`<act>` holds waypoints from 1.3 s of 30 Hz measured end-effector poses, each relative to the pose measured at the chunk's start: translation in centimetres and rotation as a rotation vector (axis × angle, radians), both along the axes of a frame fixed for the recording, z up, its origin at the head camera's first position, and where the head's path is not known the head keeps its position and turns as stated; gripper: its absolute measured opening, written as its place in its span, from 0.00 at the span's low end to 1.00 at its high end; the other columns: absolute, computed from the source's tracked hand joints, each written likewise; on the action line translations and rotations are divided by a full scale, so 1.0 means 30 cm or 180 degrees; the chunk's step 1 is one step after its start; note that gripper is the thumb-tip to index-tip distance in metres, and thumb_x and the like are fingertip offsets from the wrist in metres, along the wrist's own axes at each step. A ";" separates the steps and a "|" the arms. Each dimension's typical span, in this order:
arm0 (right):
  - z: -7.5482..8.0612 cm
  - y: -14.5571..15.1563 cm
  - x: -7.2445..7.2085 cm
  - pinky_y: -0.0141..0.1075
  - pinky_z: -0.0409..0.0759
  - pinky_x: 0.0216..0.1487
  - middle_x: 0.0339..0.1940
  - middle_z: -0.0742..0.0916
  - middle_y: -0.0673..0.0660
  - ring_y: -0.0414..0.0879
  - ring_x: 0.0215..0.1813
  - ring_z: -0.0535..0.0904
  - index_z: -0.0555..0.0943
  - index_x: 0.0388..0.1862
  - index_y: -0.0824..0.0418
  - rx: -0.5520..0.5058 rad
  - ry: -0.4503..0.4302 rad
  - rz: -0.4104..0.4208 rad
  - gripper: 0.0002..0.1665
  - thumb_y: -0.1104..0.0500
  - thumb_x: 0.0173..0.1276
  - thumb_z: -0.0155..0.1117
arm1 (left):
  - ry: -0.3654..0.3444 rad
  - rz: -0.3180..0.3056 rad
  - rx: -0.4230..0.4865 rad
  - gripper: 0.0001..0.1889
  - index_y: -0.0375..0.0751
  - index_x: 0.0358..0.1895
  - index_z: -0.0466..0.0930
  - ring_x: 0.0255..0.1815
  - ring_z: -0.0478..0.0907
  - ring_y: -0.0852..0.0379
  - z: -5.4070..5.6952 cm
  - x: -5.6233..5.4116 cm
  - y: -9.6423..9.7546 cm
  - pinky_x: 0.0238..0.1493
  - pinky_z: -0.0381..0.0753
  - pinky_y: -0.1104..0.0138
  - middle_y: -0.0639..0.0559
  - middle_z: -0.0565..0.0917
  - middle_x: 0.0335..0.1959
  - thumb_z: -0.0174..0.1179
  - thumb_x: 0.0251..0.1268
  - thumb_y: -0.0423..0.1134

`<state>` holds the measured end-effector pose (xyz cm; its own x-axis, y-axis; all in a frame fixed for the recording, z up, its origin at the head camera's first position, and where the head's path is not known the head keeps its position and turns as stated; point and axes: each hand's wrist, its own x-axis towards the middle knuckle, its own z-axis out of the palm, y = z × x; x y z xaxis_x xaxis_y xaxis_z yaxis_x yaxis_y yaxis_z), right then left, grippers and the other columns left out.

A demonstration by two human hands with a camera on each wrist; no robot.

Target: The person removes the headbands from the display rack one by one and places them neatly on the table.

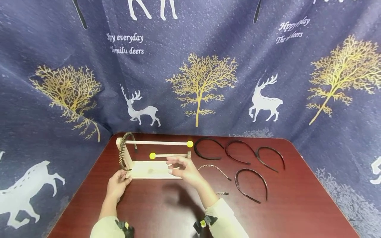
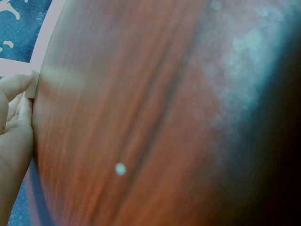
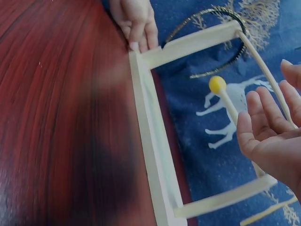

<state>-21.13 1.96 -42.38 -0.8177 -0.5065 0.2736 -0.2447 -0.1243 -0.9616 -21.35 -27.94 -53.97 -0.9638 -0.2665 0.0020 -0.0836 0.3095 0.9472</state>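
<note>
A pale wooden display stand (image 1: 143, 172) has two horizontal rods with yellow ball ends. Over the left end of the upper rod (image 1: 160, 143) hangs a dark, toothed headband (image 1: 121, 155). My left hand (image 1: 117, 184) pinches the front left corner of the stand's base between thumb and fingers; the left wrist view shows this hand (image 2: 14, 127) at its edge. Fingers spread and loosely bent, my right hand (image 1: 187, 170) hovers in front of the lower rod (image 1: 166, 155) near its right side. In the right wrist view that hand (image 3: 277, 141) holds nothing and overlaps the rods.
Right of the stand lie a black headband (image 1: 197, 152), a dark red headband (image 1: 238, 160), a brown headband (image 1: 268, 147), a light braided headband (image 1: 218, 169) and a dark patterned headband (image 1: 251, 170). Another headband (image 1: 223, 193) is partly hidden by my right arm. A deer-print cloth (image 1: 178, 99) hangs behind the table.
</note>
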 end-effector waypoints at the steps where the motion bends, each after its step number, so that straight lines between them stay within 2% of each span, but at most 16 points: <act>1: 0.004 -0.011 -0.004 0.30 0.78 0.43 0.50 0.78 0.75 0.74 0.51 0.71 0.70 0.57 0.78 -0.0016 -0.0022 0.0036 0.25 0.78 0.58 0.58 | 0.0009 0.0014 0.0000 0.21 0.25 0.56 0.67 0.62 0.65 0.42 0.001 -0.001 -0.001 0.59 0.66 0.70 0.29 0.69 0.59 0.58 0.58 0.23; 8: 0.016 -0.070 -0.016 0.29 0.78 0.44 0.50 0.77 0.77 0.74 0.50 0.71 0.69 0.57 0.79 -0.0043 0.0075 0.0122 0.25 0.79 0.58 0.56 | -0.0004 0.0017 -0.0005 0.21 0.24 0.56 0.67 0.62 0.65 0.42 0.000 0.001 0.000 0.56 0.67 0.78 0.29 0.69 0.58 0.58 0.59 0.24; 10: 0.012 -0.085 -0.020 0.29 0.78 0.44 0.49 0.77 0.77 0.75 0.50 0.70 0.68 0.57 0.79 -0.0087 0.0066 0.0136 0.25 0.78 0.58 0.56 | -0.0001 0.0022 0.0008 0.21 0.24 0.56 0.66 0.62 0.65 0.42 -0.003 0.003 0.003 0.53 0.66 0.83 0.28 0.69 0.58 0.58 0.58 0.24; 14: -0.019 -0.117 -0.045 0.31 0.78 0.45 0.49 0.78 0.76 0.74 0.51 0.71 0.68 0.56 0.79 -0.0172 -0.0041 0.0177 0.25 0.78 0.59 0.56 | -0.0014 0.0033 -0.0031 0.21 0.24 0.55 0.67 0.61 0.66 0.42 -0.005 0.006 0.005 0.50 0.66 0.84 0.28 0.70 0.57 0.59 0.58 0.25; 16: -0.041 -0.133 -0.063 0.32 0.78 0.46 0.50 0.77 0.76 0.73 0.52 0.71 0.68 0.57 0.79 -0.0226 -0.0100 0.0206 0.25 0.78 0.59 0.56 | -0.0022 0.0033 -0.0048 0.21 0.24 0.55 0.67 0.61 0.66 0.42 -0.003 0.006 0.006 0.52 0.66 0.82 0.29 0.70 0.57 0.59 0.58 0.25; 22: -0.076 -0.180 -0.088 0.34 0.77 0.49 0.53 0.76 0.76 0.71 0.53 0.71 0.68 0.58 0.78 -0.0424 -0.0164 0.0284 0.26 0.78 0.59 0.56 | -0.0045 -0.0030 0.0021 0.23 0.23 0.57 0.65 0.63 0.63 0.41 0.000 0.004 0.005 0.61 0.64 0.64 0.28 0.68 0.59 0.58 0.59 0.25; 25: -0.079 -0.211 -0.087 0.39 0.78 0.50 0.51 0.78 0.74 0.67 0.53 0.74 0.70 0.57 0.75 -0.0464 -0.0206 0.0275 0.25 0.76 0.59 0.58 | -0.0036 -0.0032 0.0051 0.23 0.23 0.58 0.64 0.64 0.63 0.41 -0.001 0.004 0.004 0.62 0.63 0.62 0.27 0.67 0.59 0.58 0.59 0.24; 28: -0.076 -0.243 -0.081 0.41 0.79 0.49 0.49 0.80 0.71 0.57 0.51 0.77 0.72 0.56 0.73 -0.0497 -0.0261 0.0245 0.24 0.74 0.59 0.59 | -0.0027 -0.0009 0.0037 0.23 0.23 0.57 0.65 0.63 0.63 0.42 0.001 0.009 0.003 0.62 0.64 0.66 0.27 0.68 0.59 0.58 0.59 0.24; 31: -0.063 -0.268 -0.070 0.36 0.79 0.48 0.48 0.80 0.70 0.47 0.48 0.78 0.73 0.55 0.73 -0.0545 -0.0285 0.0229 0.23 0.73 0.59 0.59 | -0.0029 0.0012 -0.0011 0.22 0.23 0.57 0.65 0.63 0.64 0.42 0.004 0.012 0.001 0.60 0.66 0.71 0.28 0.69 0.58 0.58 0.59 0.25; 36: -0.025 -0.299 -0.055 0.33 0.78 0.47 0.49 0.79 0.74 0.45 0.49 0.78 0.71 0.56 0.75 -0.0523 -0.0225 0.0215 0.24 0.75 0.59 0.57 | -0.0016 0.0027 0.0005 0.22 0.23 0.56 0.66 0.62 0.64 0.42 0.004 0.010 0.003 0.57 0.66 0.76 0.28 0.69 0.58 0.58 0.58 0.24; 39: -0.031 -0.323 -0.069 0.32 0.78 0.46 0.50 0.79 0.73 0.44 0.50 0.78 0.71 0.57 0.74 -0.0485 -0.0280 0.0172 0.24 0.74 0.60 0.58 | 0.0014 0.0009 0.0048 0.22 0.23 0.56 0.65 0.62 0.64 0.41 0.003 0.004 0.006 0.54 0.66 0.81 0.27 0.69 0.58 0.57 0.58 0.23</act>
